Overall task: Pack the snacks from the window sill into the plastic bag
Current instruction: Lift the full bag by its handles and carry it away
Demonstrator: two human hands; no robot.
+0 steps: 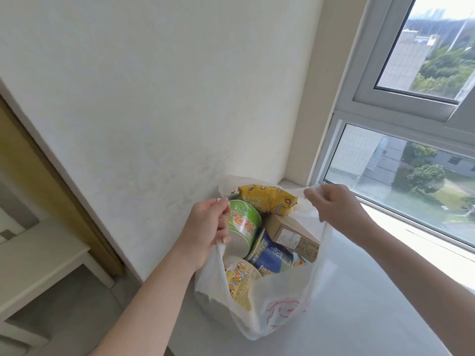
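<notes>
Head view: plastic bag (pixel 272 312) stands on window sill (pixel 359 291), mouth held wide. Left hand (pixel 205 227) pinches left rim, fingers curled round film; right hand (pixel 334 206) pinches right rim. Between hands, inside bag: green cup (pixel 243 222), yellow packet (pixel 267 199), cardboard box (pixel 293 235), blue packet (pixel 272 255), orange-printed cup (pixel 239 278). Bare sill below right hand. Wall (pixel 154 98) just behind left hand; window (pixel 411 163) beyond right hand.
</notes>
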